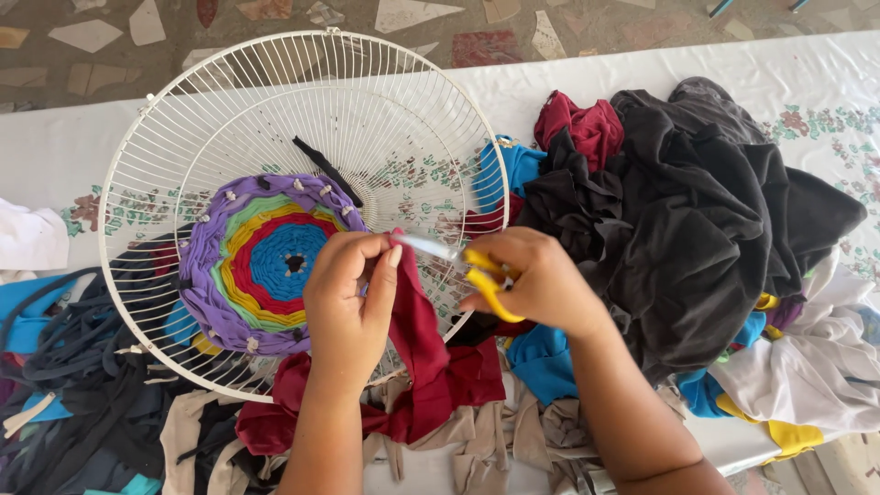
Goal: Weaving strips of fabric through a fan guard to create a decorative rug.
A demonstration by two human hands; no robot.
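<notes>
Scissors (463, 261): handles mostly hidden in right hand (536, 280), blades motion-blurred, so can't tell if open or shut. Left hand (348, 302) covers part of the maroon fabric strip (422, 339). Both forearms cut off at bottom edge. Black cloth pile (697, 211) buries other garments underneath.

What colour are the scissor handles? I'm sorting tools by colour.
Yellow, in the head view: scissors.

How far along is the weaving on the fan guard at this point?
Done: rings of blue, red, yellow, green and purple cloth fill the centre of the white fan guard. In hand: the left hand holds up a dark red strip while the right hand cuts it with yellow-handled scissors. Left: the outer wires are bare.
</notes>
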